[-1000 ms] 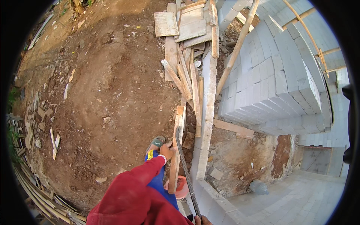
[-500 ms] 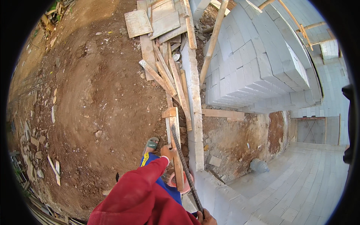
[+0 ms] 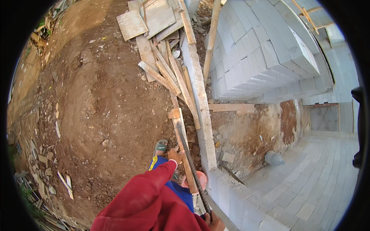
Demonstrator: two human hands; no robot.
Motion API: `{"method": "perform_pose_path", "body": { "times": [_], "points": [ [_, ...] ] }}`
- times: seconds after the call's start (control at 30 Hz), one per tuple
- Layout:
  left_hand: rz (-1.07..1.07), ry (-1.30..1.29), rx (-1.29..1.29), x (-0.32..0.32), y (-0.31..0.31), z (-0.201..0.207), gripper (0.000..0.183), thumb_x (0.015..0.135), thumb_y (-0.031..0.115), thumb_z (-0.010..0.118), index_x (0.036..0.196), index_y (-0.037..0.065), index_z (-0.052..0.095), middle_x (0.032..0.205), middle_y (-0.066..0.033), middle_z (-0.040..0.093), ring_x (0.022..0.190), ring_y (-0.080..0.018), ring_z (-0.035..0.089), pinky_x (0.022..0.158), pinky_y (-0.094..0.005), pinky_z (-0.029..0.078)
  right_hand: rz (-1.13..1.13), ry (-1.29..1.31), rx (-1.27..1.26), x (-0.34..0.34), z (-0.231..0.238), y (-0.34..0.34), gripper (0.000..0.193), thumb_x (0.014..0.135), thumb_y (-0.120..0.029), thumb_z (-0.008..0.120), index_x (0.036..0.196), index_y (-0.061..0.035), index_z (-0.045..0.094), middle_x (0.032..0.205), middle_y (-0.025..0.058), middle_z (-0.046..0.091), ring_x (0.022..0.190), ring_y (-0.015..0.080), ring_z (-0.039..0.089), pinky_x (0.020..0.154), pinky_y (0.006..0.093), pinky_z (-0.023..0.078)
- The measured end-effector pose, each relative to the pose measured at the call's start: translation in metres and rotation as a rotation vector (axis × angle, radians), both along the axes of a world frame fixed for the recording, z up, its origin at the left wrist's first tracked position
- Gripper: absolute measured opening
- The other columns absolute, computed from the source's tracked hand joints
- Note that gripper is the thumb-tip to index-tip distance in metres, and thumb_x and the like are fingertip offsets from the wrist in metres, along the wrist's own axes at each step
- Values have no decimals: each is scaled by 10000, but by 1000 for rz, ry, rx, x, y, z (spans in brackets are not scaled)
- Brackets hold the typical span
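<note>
In my right hand (image 3: 216,223), at the lower edge, is the near end of a dark ribbed steel bar (image 3: 192,166). The bar slants up and left, and its far end lies against a narrow wooden plank (image 3: 187,163) with a short block (image 3: 175,113) across its top. My left hand (image 3: 176,155), in a red sleeve, is closed on the plank's left edge, partway along. The fingers on the plank's far side are hidden. Behind the plank's lower end shows a pinkish-red bucket (image 3: 200,178).
A low light block wall (image 3: 206,138) runs along the right of the plank. Loose boards (image 3: 163,23) and sticks lie beyond it. Stacked pale blocks (image 3: 254,65) stand at right, with a clear plastic jug (image 3: 274,158) nearer. Brown soil (image 3: 100,100) spreads to the left.
The view has turned slightly, so the boards and wall slant more. My hands, the plank and the bar sit a little further right; both grips look the same.
</note>
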State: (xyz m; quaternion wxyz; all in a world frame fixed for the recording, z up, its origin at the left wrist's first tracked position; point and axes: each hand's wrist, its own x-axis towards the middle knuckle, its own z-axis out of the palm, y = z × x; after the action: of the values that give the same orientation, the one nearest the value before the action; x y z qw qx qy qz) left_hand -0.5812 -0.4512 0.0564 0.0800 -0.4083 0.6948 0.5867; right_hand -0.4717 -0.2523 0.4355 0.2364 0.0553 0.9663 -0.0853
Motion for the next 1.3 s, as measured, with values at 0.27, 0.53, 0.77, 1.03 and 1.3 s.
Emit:
{"method": "perform_pose_path", "body": {
  "times": [0.27, 0.53, 0.77, 1.03, 1.3],
  "points": [
    [68, 79, 119, 13, 1, -27, 433, 911, 86, 721, 1322, -27, 649, 1075, -140, 770, 934, -173, 729, 772, -299, 563, 33, -49, -162, 34, -107, 62, 287, 976, -346, 625, 985, -60, 631, 739, 272, 663, 728, 493, 661, 651, 571, 515],
    [333, 69, 50, -28, -96, -30, 604, 1026, 430, 583, 1406, -40, 565, 1370, -235, 621, 1218, -378, 629, 1043, -405, 494, -69, -241, -46, 74, -152, 72, 405, 971, -468, 634, 907, -71, 585, 742, 273, 678, 677, 489, 671, 604, 571, 514],
    [-33, -79, -373, -120, -156, -27, 529, 1015, 446, 544, 1227, -12, 700, 1173, -310, 686, 1138, -439, 654, 996, -461, 487, -23, -251, -41, 91, -160, 87, 478, 936, -547, 657, 916, -69, 674, 716, 242, 686, 643, 454, 678, 584, 548, 523],
    [-337, -170, -624, -143, -170, -8, 515, 1011, 523, 484, 966, 132, 816, 952, -253, 738, 987, -448, 695, 909, -511, 519, -38, -240, -112, 86, -163, 105, 517, 926, -559, 669, 891, -44, 684, 733, 243, 690, 641, 453, 672, 576, 534, 524],
    [-103, -236, -686, -163, -159, -5, 499, 968, 490, 532, 947, 71, 801, 958, -260, 734, 962, -445, 704, 907, -524, 527, -117, -264, -203, 69, -188, 110, 520, 927, -556, 670, 823, -47, 644, 707, 259, 665, 670, 471, 660, 607, 543, 497]
  ]
}}
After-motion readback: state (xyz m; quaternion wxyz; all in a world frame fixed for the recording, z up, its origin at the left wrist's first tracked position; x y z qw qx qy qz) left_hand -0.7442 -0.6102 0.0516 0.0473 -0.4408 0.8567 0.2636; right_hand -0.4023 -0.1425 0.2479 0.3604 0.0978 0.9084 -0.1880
